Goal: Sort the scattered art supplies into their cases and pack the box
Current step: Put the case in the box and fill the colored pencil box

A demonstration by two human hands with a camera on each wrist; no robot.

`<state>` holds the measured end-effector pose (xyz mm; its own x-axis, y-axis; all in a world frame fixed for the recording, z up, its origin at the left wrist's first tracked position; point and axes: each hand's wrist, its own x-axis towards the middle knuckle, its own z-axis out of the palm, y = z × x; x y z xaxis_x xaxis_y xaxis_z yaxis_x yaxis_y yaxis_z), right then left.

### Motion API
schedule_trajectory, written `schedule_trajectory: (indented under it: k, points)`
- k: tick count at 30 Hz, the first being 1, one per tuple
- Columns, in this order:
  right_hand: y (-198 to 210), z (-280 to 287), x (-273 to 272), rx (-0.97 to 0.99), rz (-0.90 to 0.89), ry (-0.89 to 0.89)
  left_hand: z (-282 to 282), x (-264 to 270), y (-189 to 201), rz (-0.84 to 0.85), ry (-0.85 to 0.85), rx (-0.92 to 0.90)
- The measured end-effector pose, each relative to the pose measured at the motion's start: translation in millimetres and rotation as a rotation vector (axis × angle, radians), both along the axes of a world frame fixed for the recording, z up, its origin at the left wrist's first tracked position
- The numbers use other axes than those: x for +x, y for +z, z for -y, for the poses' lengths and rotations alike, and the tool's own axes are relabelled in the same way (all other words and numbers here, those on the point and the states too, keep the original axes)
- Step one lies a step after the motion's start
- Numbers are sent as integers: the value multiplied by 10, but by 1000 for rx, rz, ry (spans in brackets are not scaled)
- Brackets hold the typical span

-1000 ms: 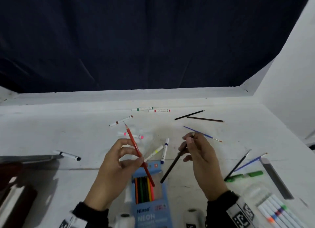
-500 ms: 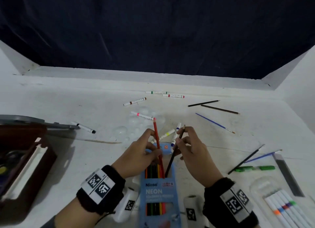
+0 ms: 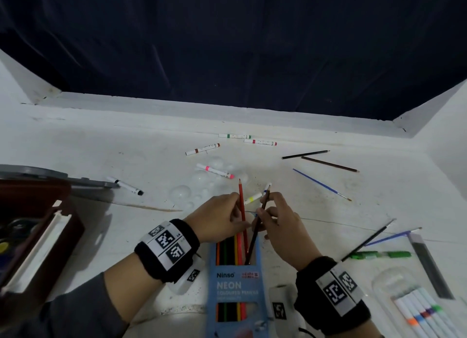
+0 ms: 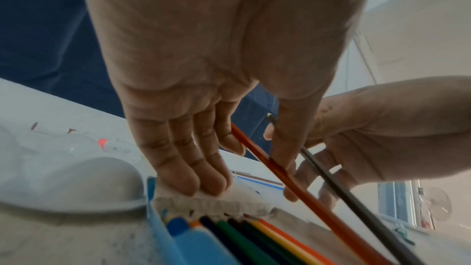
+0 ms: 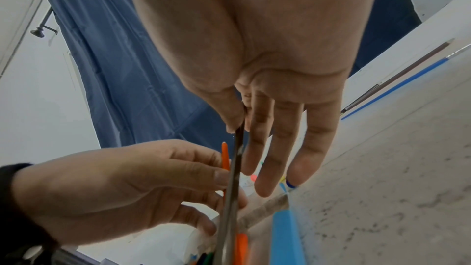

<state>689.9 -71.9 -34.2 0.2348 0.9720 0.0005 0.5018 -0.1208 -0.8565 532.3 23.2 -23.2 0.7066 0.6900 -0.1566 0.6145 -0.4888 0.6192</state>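
I am noting that both pencils, held clear of the case a second ago, are now standing with their lower ends inside the blue pencil case (image 3: 236, 284); insertion is under way, not finished. My left hand (image 3: 217, 219) is pinching the red pencil (image 3: 242, 211) between thumb and forefinger, the other fingers pressing the case flap. My right hand (image 3: 280, 221) is pinching the dark pencil (image 3: 256, 232) near its top, remaining fingers extended. Markers and brushes are lying scattered on the table (image 3: 101, 140).
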Motion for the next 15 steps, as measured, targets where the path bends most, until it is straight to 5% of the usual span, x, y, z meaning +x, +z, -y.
schedule_trajectory:
  k: [10, 15]
  points:
    - [-25, -159, -25, -86, -1, 23, -143, 115, -10, -105, -17, 6]
    - [-61, -208, 20, -32, 1, -51, -66, 41, -74, -206, -93, 155]
